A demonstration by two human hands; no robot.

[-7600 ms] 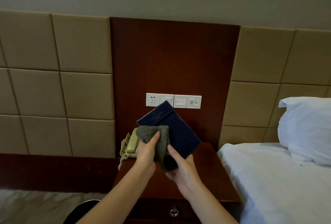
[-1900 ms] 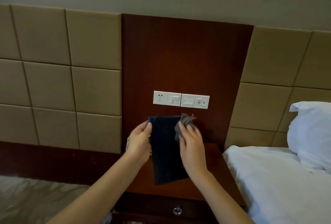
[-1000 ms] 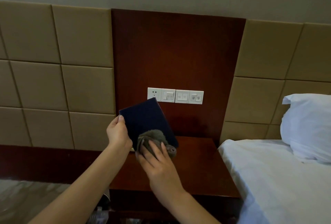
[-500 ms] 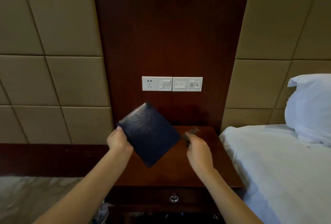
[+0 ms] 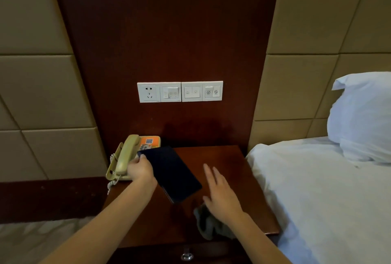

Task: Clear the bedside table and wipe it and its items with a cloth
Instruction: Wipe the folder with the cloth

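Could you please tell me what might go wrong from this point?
The left hand holds the dark folder by one corner, so it could slip or bump the telephone beside it. The cloth lies near the bedside table's front edge under the right hand, which might sweep it off.

bedside table (image 5: 228, 158): glossy wood | cloth (image 5: 208, 224): rough grey fabric | folder (image 5: 171, 173): matt dark
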